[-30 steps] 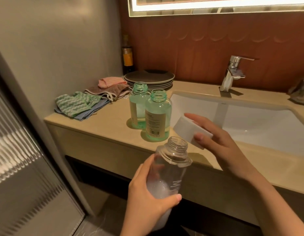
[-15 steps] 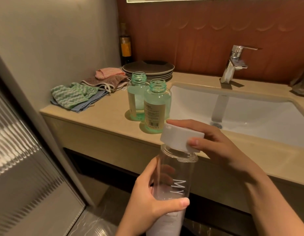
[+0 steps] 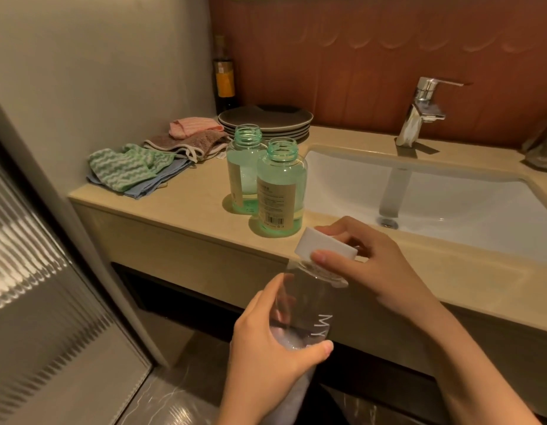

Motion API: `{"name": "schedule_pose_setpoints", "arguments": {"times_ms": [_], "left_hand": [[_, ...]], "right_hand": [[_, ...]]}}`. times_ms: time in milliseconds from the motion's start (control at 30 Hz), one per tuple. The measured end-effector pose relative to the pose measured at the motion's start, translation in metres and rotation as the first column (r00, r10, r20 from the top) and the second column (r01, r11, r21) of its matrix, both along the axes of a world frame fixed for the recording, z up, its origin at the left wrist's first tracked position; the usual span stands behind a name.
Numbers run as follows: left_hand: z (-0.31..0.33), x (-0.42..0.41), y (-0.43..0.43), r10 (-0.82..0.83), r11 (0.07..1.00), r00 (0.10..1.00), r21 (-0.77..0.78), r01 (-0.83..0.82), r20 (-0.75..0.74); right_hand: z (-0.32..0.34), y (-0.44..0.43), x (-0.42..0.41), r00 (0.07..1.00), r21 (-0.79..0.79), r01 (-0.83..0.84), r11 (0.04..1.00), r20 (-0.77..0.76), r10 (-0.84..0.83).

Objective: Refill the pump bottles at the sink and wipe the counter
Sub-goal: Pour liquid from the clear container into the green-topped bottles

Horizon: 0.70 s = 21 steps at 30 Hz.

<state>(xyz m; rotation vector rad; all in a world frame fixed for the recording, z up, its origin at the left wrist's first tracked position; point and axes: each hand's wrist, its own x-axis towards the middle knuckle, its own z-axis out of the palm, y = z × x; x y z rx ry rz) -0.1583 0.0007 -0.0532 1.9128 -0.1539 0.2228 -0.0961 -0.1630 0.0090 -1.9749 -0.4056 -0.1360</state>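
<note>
Out at ten o'clock from your hands the cloths (image 3: 134, 170) lie heaped on the counter (image 3: 189, 216), ready for the wiping. Nearer, at twelve o'clock, the green bottles (image 3: 281, 185) stand open-necked and touching each other, just left of the sink (image 3: 450, 191). Your left hand (image 3: 266, 357) wraps the lower body of the clear bottle (image 3: 306, 314), fingers curled behind it and thumb across the front. It holds the bottle in the air before the counter's front edge, neck leaning towards one o'clock. Your right hand (image 3: 373, 271) pinches the white cap (image 3: 324, 248) between thumb and fingers. The cap sits on the neck and looks a little tilted; whether its thread has caught I cannot tell. Set the cap square to the neck before you turn it. Brace the bottle firmly with the left hand and twist with the right alone. If it binds, back it off and reseat it rather than forcing it.
</note>
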Motion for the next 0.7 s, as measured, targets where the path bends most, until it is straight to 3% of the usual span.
{"name": "schedule_pose_setpoints", "arguments": {"times_ms": [200, 300, 433, 700], "left_hand": [[0.001, -0.001, 0.001, 0.034, 0.999, 0.999, 0.032, -0.034, -0.006], [0.011, -0.002, 0.006, -0.147, 0.980, 0.989, -0.142, 0.140, -0.036], [0.018, -0.002, 0.012, -0.447, 0.838, 0.893, -0.374, 0.397, -0.053], [0.018, 0.000, 0.009, -0.518, 0.760, 0.853, -0.488, 0.429, -0.056]], "right_hand": [[0.002, 0.001, -0.002, 1.000, -0.024, -0.014, 1.000, 0.016, 0.015], [0.008, -0.003, -0.001, 0.989, 0.044, -0.146, 0.988, -0.006, 0.146], [0.017, -0.009, -0.003, 0.944, 0.145, -0.327, 0.934, -0.004, 0.331], [0.017, -0.010, -0.001, 0.898, 0.331, -0.411, 0.849, -0.013, 0.440]]}}
